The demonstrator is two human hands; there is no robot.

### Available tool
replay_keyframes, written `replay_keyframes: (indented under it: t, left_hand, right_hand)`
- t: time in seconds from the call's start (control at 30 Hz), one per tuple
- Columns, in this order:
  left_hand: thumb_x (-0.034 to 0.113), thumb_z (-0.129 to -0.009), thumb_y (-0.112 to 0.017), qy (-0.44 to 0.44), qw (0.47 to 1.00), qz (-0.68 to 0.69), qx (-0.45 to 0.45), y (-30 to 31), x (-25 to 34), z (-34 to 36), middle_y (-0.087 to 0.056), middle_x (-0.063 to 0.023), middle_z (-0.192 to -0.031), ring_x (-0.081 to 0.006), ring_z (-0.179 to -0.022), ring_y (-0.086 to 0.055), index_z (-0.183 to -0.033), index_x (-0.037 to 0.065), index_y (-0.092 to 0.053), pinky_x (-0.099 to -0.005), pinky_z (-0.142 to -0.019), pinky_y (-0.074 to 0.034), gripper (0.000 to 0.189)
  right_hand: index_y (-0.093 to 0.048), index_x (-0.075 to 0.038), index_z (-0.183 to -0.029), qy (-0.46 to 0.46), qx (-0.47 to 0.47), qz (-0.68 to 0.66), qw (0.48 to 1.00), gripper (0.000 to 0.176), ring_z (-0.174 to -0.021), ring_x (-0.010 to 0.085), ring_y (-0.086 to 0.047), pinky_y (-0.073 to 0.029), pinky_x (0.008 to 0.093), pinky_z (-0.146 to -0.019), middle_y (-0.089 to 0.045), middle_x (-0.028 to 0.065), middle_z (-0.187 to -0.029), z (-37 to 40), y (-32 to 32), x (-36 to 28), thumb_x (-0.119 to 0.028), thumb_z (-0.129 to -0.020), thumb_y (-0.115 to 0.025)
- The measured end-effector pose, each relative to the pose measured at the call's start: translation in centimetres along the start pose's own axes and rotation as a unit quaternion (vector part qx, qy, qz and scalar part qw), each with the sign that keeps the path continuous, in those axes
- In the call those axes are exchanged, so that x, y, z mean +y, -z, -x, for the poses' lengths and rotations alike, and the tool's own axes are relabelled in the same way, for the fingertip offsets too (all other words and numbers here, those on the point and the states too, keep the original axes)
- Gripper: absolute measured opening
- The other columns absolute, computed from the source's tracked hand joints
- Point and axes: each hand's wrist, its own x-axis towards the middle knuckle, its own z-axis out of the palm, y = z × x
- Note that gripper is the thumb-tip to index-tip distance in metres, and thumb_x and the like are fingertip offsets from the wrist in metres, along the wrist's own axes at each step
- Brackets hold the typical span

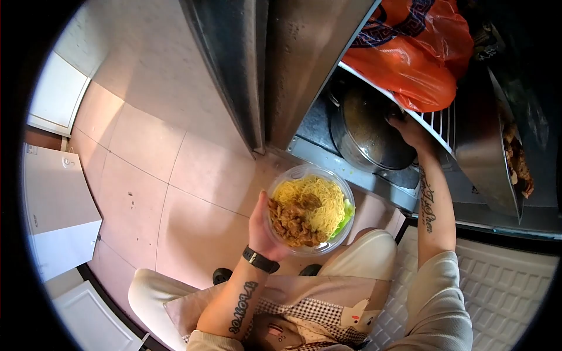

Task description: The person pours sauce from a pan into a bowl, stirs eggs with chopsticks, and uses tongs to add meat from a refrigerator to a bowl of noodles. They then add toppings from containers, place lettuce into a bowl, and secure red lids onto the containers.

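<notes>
My left hand (266, 231) is closed around the side of a clear round plastic bowl (350, 190), held out over the floor. Yellow noodles (325, 207) fill it, with browned meat pieces (295, 222) on one side and a green leaf (348, 216) at the edge. Inside the refrigerator, my right hand (407, 130) reaches below a white wire shelf (438, 130). Its curled fingers are in shadow at the right edge of a metal pot (348, 143) with a glass lid (369, 117); what they grip, I cannot tell.
An orange plastic bag (418, 52) lies on the shelf above the pot. To its right, a metal pan (483, 146) holds browned food. The refrigerator's ribbed inner door (503, 281) stands open at lower right. White boxes (61, 199) are on the tiled floor (205, 228) at left.
</notes>
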Motion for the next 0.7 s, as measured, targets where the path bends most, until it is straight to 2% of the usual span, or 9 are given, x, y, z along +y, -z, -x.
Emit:
replay_keyframes:
  t: [0.13, 0.27, 0.37, 0.43, 0.53, 0.7]
  left_hand:
    - [0.067, -0.096, -0.038, -0.004, 1.0, 0.003, -0.003, 0.2, -0.1, 0.0, -0.047, -0.0167, -0.147, -0.0372, -0.132, -0.047, -0.147, 0.008, -0.042, -0.0576, -0.108, -0.039, 0.077]
    - [0.067, -0.096, -0.037, 0.004, 1.0, -0.003, -0.006, -0.1, -0.2, 0.2, -0.046, -0.0178, -0.147, -0.0382, -0.133, -0.046, -0.148, 0.008, -0.041, -0.058, -0.109, -0.039, 0.078]
    - [0.067, -0.096, -0.037, -0.001, 1.0, -0.007, 0.005, -0.1, 0.1, 0.9, -0.045, -0.0183, -0.148, -0.039, -0.134, -0.045, -0.149, 0.009, -0.039, -0.0588, -0.109, -0.038, 0.079]
    - [0.067, -0.096, -0.037, -0.004, 1.0, -0.011, 0.019, 0.2, 0.0, 1.0, -0.045, -0.0185, -0.148, -0.0395, -0.134, -0.045, -0.149, 0.009, -0.039, -0.0593, -0.109, -0.037, 0.079]
    - [0.067, -0.096, -0.037, 0.004, 1.0, -0.01, 0.018, 0.3, 0.0, 1.1, -0.045, -0.0187, -0.148, -0.04, -0.134, -0.045, -0.149, 0.009, -0.039, -0.0597, -0.109, -0.037, 0.079]
    - [0.067, -0.096, -0.038, 0.002, 1.0, -0.009, 0.015, 0.3, 0.1, 1.4, -0.045, -0.0188, -0.148, -0.0395, -0.134, -0.045, -0.149, 0.009, -0.039, -0.0592, -0.109, -0.039, 0.079]
  right_hand:
    - [-0.042, -0.004, -0.145, 0.001, -0.01, 0.045, 0.999, 0.073, -0.126, 0.0336, -0.052, -0.042, 0.0423, -0.103, -0.053, 0.0183, -0.141, -0.7, -0.9, 3.3, -0.024, -0.083, -0.075]
    - [-0.047, -0.002, -0.142, -0.026, -0.023, 0.084, 0.996, 0.063, -0.125, 0.0318, -0.054, -0.038, 0.0397, -0.107, -0.056, 0.0188, -0.138, -0.5, -0.6, 2.7, -0.028, -0.089, -0.07]
    - [-0.047, -0.003, -0.142, -0.043, -0.021, 0.125, 0.991, 0.064, -0.127, 0.034, -0.053, -0.038, 0.0401, -0.107, -0.055, 0.0205, -0.14, 0.1, 0.0, 0.4, -0.033, -0.089, -0.069]
    - [-0.047, -0.004, -0.142, -0.059, -0.03, 0.078, 0.995, 0.065, -0.129, 0.0355, -0.052, -0.038, 0.0403, -0.108, -0.054, 0.0214, -0.141, 0.6, 0.2, -1.1, -0.035, -0.089, -0.068]
    - [-0.046, -0.005, -0.143, -0.067, -0.033, 0.117, 0.99, 0.066, -0.13, 0.0365, -0.051, -0.037, 0.0404, -0.108, -0.054, 0.0215, -0.141, 0.8, 0.9, -2.8, -0.034, -0.089, -0.068]
    - [-0.045, -0.005, -0.144, -0.066, -0.024, 0.096, 0.993, 0.066, -0.13, 0.0364, -0.05, -0.037, 0.04, -0.108, -0.053, 0.0206, -0.143, 0.4, -0.2, -0.2, -0.033, -0.089, -0.068]
